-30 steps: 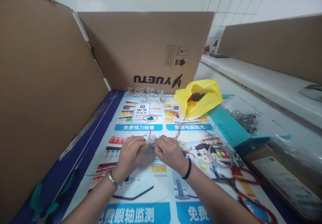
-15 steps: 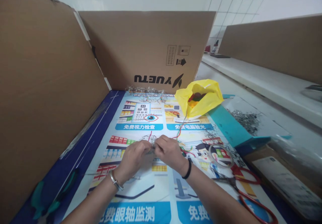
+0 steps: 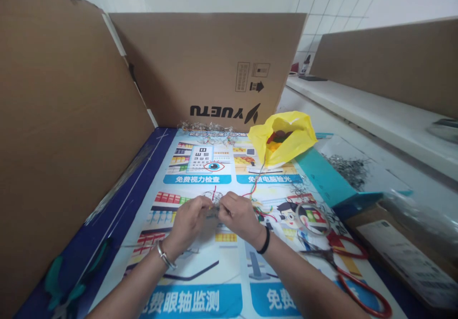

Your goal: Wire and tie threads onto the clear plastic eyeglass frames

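My left hand and my right hand meet over the middle of the printed sheet, fingertips pinched close together. Between them is a small tangle of thin silvery wire, its lower part hidden by my fingers. A short red thread stands up from it. Both hands grip this wire piece, though its exact shape is too fine to make out. Red, green and yellow threads lie just right of my right hand, one strand leading up to a yellow bag with coloured yarn inside.
Red-handled scissors and a clear tape roll lie at right. Teal pliers rest at lower left. Wire pieces pile up beside a teal folder. Cardboard walls close off the back and left.
Both hands stay at nearly the same spot, with only slight finger movement around the wire. The whole view has shifted very slightly.
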Available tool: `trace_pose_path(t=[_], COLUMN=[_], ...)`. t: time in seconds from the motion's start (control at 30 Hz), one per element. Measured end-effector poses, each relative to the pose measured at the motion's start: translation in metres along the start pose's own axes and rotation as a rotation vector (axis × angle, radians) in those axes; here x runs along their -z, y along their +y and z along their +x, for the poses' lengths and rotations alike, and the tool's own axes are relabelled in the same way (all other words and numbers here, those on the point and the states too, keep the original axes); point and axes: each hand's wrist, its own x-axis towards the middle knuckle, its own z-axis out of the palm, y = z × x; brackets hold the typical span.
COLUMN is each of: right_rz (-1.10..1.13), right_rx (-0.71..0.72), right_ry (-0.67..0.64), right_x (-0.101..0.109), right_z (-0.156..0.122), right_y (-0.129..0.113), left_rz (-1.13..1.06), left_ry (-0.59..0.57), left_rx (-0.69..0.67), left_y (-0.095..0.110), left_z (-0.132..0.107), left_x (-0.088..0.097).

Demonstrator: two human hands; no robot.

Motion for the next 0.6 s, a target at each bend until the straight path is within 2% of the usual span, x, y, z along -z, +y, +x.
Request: trace_pose_path(t=[0.17,0.43,0.6], right_rz=[-0.013,-0.038,0.013], right_rx=[0.009,0.025,-0.014], right_ry=[-0.009,0.0,0.012], right_x=[0.0,-0.001,0.0], right_z=[-0.001,-0.001,0.001], right_y=[-0.001,-0.001,-0.002], left_rz=[0.021,0.07,-0.005], left_ry=[-0.024,-0.096,-0.099], left_rx=[0.038,0.194,0.262], left_y=[0.0,0.011,0.013], left_z=[-0.001,0.006,0.01], left_x=[0.001,0.005,0.007])
